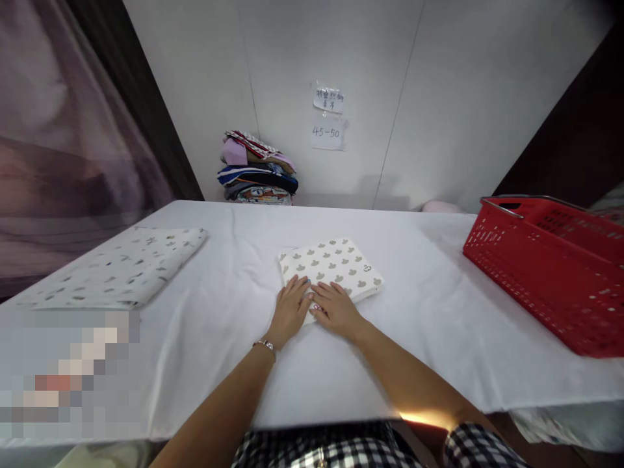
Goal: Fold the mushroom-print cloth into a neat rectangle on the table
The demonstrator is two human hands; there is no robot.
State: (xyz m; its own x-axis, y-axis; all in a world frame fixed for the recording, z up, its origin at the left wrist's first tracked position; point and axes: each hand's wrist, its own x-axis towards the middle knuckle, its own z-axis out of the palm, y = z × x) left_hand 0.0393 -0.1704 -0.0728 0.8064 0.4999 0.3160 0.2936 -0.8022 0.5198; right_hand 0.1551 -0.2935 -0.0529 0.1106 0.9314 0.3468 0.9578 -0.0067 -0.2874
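a: quick, what have we got at the hands?

b: we've got the left hand (291,311) and the right hand (338,312), both backs up, laid on the near part of the folded cloth (331,263).

a: fingers?

b: on both we see them stretched out, slightly apart, resting on the fabric. fingertips of the 2 hands come close together; whether they touch, we can't tell.

a: where do we put the cloth?

b: lying flat about mid-table, on the white table cover (234,260), straight ahead of the person. it's white with grey-beige animal-head prints, 1 corner pointing right.

a: wrists?

b: we note a bracelet or watch (264,344) on the left, too small to tell which. checked sleeve (480,448) on the right arm.

a: rest, fast.

b: we have a second printed cloth (127,266) spread flat at the left, well apart from the hands. red basket (536,273) at the right, metal handle on its rim. fabric stack (258,175) at the far edge by the wall (439,97). 2 paper notes up there; we read "45-50" on the lower sheet (328,133). bottom left is pixelated.
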